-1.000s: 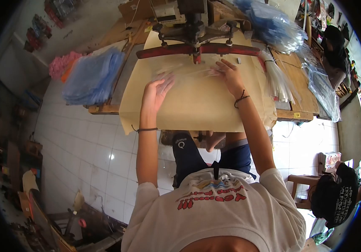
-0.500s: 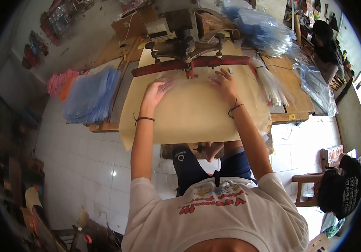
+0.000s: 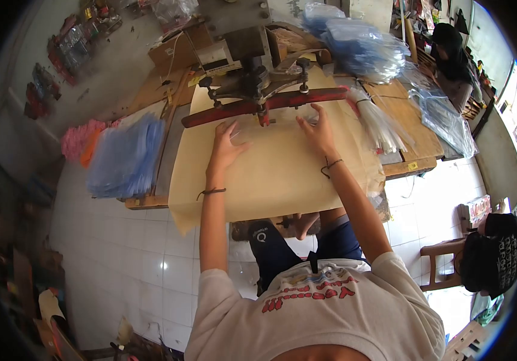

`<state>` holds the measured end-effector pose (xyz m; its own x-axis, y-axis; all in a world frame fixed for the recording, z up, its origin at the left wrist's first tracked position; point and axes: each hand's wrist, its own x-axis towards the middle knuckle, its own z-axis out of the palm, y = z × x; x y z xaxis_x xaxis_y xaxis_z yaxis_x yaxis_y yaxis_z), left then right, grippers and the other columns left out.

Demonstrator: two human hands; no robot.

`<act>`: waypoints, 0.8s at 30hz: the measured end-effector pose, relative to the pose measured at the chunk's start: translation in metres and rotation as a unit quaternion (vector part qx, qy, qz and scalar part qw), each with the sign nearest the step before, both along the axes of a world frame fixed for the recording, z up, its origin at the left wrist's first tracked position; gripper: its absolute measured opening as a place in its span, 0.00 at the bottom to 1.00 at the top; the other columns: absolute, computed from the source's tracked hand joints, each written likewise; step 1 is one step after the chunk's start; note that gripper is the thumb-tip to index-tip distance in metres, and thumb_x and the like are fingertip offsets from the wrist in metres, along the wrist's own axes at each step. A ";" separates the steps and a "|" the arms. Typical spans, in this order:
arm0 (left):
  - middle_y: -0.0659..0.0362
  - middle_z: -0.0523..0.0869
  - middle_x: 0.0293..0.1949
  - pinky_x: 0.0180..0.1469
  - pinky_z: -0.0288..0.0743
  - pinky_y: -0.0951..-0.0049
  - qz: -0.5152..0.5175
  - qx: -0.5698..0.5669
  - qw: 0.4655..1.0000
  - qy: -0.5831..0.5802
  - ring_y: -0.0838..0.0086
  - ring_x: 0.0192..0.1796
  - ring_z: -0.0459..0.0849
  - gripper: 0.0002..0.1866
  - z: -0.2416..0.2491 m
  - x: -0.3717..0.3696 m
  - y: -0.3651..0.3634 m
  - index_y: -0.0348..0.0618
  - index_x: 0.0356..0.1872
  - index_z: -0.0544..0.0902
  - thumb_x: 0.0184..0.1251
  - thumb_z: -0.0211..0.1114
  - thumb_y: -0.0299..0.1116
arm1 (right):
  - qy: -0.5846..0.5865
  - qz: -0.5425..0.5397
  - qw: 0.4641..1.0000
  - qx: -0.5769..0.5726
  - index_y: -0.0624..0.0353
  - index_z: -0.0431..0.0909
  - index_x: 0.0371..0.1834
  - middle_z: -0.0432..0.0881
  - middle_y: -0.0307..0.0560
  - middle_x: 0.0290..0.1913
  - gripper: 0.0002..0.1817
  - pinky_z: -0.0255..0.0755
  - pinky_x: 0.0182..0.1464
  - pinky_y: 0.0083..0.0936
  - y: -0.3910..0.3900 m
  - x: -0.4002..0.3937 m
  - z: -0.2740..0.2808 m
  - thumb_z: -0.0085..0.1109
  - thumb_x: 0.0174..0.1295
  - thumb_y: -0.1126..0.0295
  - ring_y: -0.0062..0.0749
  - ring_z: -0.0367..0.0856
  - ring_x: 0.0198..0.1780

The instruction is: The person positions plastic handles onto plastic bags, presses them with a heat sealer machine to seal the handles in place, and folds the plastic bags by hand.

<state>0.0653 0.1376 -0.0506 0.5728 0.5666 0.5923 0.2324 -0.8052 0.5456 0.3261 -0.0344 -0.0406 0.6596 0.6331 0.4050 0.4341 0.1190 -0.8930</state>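
Tan paper [image 3: 258,174] covers the worktable under a machine with a long red bar [image 3: 210,114]. Just in front of the bar's left half is my left hand [image 3: 229,147], thumb and fingers apart. My right hand [image 3: 316,131] is near the bar's right half, its thumb and index finger spread. Something thin and clear, like plastic film [image 3: 247,131], shows faintly between the hands by the bar; its edges cannot be made out. Neither hand visibly grips it.
Bluish plastic sheets [image 3: 126,156] and pink material [image 3: 81,139] lie at the left. Clear strips [image 3: 378,126] are bundled right of the paper, with piled plastic [image 3: 363,48] behind. Another person [image 3: 454,60] is at the far right. A wooden stool [image 3: 442,265] stands lower right.
My left hand's fingers have spread wider apart. My right hand's thumb and index finger also stand further apart, close to the bar. The whole view has shifted slightly.
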 end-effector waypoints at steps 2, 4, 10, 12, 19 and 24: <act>0.42 0.79 0.62 0.64 0.79 0.59 0.067 0.101 0.990 0.068 0.48 0.65 0.81 0.33 0.010 0.001 -0.005 0.36 0.69 0.77 0.61 0.75 0.31 | -0.051 -0.021 0.998 -0.040 0.66 0.67 0.71 0.66 0.67 0.74 0.41 0.75 0.65 0.39 -0.007 -0.007 0.008 0.77 0.60 0.57 0.56 0.77 0.66; 0.42 0.81 0.60 0.64 0.78 0.58 0.080 0.049 0.992 0.079 0.48 0.63 0.81 0.27 0.022 0.003 -0.016 0.37 0.64 0.81 0.63 0.72 0.30 | -0.149 -0.065 0.986 -0.026 0.61 0.68 0.71 0.68 0.65 0.72 0.42 0.77 0.64 0.40 -0.012 -0.013 0.006 0.79 0.57 0.57 0.51 0.79 0.64; 0.41 0.84 0.56 0.61 0.80 0.55 0.135 0.195 0.964 0.117 0.47 0.59 0.83 0.16 0.013 0.015 -0.010 0.36 0.57 0.85 0.71 0.63 0.30 | -0.316 -0.011 0.939 -0.132 0.56 0.78 0.64 0.67 0.61 0.74 0.34 0.70 0.70 0.45 -0.043 -0.023 0.032 0.79 0.54 0.58 0.57 0.72 0.70; 0.41 0.86 0.54 0.58 0.81 0.54 0.140 0.193 0.963 0.129 0.47 0.56 0.85 0.16 0.012 0.016 -0.012 0.36 0.57 0.85 0.72 0.61 0.29 | -0.399 -0.017 0.904 -0.154 0.55 0.81 0.60 0.68 0.57 0.74 0.29 0.70 0.70 0.44 -0.045 -0.013 0.032 0.76 0.56 0.57 0.54 0.72 0.70; 0.41 0.88 0.53 0.55 0.83 0.54 0.129 0.123 0.971 0.161 0.47 0.52 0.88 0.19 0.030 0.013 -0.028 0.37 0.61 0.83 0.72 0.59 0.27 | -0.604 -0.033 0.793 -0.072 0.53 0.86 0.54 0.81 0.42 0.59 0.15 0.73 0.64 0.36 -0.046 0.032 0.027 0.64 0.66 0.65 0.38 0.78 0.60; 0.43 0.87 0.56 0.61 0.82 0.56 0.142 0.229 0.953 0.137 0.51 0.57 0.87 0.22 0.017 0.018 -0.012 0.37 0.64 0.81 0.70 0.60 0.27 | -0.659 0.001 0.752 -0.003 0.55 0.86 0.53 0.85 0.36 0.47 0.17 0.74 0.60 0.30 -0.035 0.057 0.041 0.61 0.61 0.71 0.31 0.81 0.52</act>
